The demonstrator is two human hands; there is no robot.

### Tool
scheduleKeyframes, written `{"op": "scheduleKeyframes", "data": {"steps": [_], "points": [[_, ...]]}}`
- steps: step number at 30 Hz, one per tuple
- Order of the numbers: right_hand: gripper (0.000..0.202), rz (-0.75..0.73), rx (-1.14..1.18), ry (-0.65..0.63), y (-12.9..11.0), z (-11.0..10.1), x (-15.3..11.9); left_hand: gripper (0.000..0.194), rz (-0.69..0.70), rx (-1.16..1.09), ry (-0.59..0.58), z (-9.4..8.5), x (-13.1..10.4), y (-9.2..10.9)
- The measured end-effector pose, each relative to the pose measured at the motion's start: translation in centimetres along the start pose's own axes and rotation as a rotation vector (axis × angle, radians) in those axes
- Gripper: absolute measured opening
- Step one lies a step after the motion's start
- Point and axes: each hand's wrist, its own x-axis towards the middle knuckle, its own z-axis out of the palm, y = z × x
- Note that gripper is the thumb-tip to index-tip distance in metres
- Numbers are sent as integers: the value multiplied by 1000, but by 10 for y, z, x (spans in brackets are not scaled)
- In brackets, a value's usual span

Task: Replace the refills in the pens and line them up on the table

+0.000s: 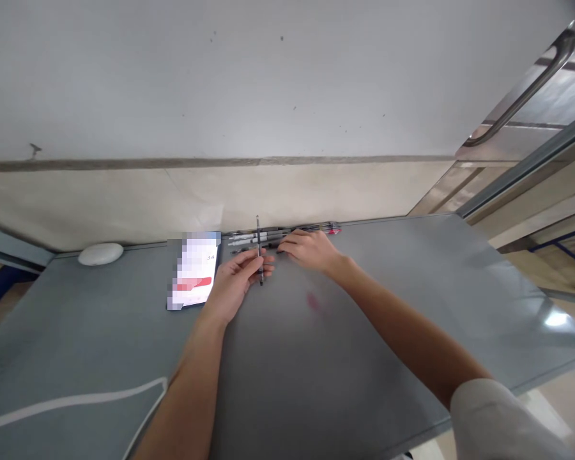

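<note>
My left hand (242, 275) pinches a slim dark pen (259, 233) between thumb and fingers. The pen points away from me, and its lower end shows below the thumb. To the right, my right hand (306, 248) is closed with its fingertips bent down at the near side of a row of pens (244, 240). A small dark bit shows at those fingertips, too little of it to name. Several pens lie side by side along the wall, some with white or grey barrels and one with a red part (334, 230). The right hand hides part of the row.
A lit phone (196, 271) lies left of my left hand. A white oval object (100, 254) sits farther left by the wall. White cable (76, 400) crosses the grey tabletop (287, 383) at the lower left. A pale wall (316, 185) borders the table's back edge.
</note>
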Motion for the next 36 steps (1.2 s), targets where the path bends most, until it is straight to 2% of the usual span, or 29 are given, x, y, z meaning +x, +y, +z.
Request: {"op": "scheduleKeyframes", "data": {"steps": [5,10,16,23,26,28,32,36], "points": [[34,-6,66,31,4,4,4,32,4,-1,-6,0,0,1],[31,-27,10,6,3,0,6,31,-8,-21,-8,0,0,2],[32,113,104,37,-6,-10,2,29,-5,-38,-7,0,1,2],[25,369,646,257,-13,-3,-18,27,3,-29,-22,3,-1,2],[20,566,981,296,-18,-2,-28,28,-6,-24,-55,8,-4,4],[21,648,1248,306,-21,-2,-35,33,-15,-29,-70,12,-6,4],[24,644,1640,372,-25,-1,-45,47,-34,-57,-86,21,-9,4],[20,575,1753,367,-22,1,-50,48,-50,-61,-130,26,-12,3]]}}
